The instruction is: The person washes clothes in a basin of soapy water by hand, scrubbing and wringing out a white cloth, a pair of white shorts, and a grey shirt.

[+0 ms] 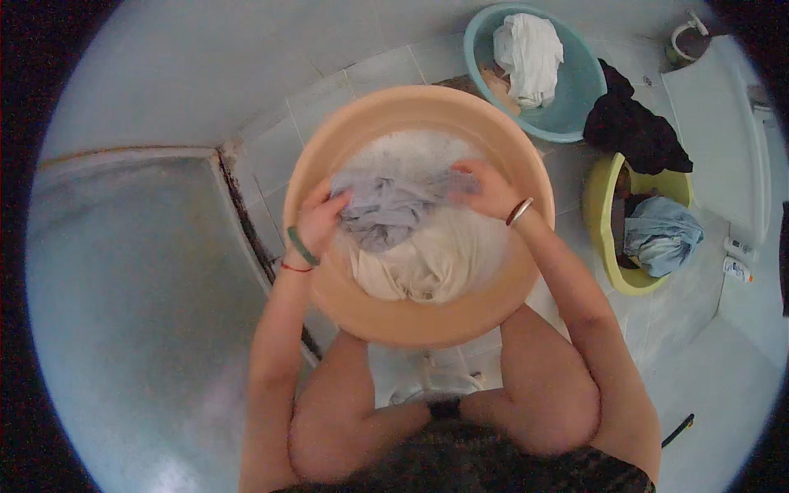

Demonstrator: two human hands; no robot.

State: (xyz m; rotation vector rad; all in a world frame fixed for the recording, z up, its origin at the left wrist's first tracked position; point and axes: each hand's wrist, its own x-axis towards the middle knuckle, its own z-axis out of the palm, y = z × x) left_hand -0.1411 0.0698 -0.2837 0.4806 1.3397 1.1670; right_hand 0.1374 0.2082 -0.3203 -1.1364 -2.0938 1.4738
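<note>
A round orange plastic basin (425, 326) stands in front of me, between and beyond my knees. Inside it, a wet grey-lilac cloth (385, 209) lies over a cream cloth (425, 262), with white suds (413, 148) behind them. My left hand (323, 212), with a green bangle at the wrist, grips the left edge of the grey cloth. On the opposite side my right hand (487, 191), wearing a silver bangle, has its fingers on the cloth's right end. That hand is blurred, but the fabric appears to be between thumb and fingers.
Beyond the basin, a blue tub (579, 74) holds white fabric (530, 58). A black garment (641, 129) hangs over a yellow tub (607, 234) containing blue denim-like cloth (662, 234). White bottles (736, 269) stand at far right. A glass-like panel (142, 296) is on my left.
</note>
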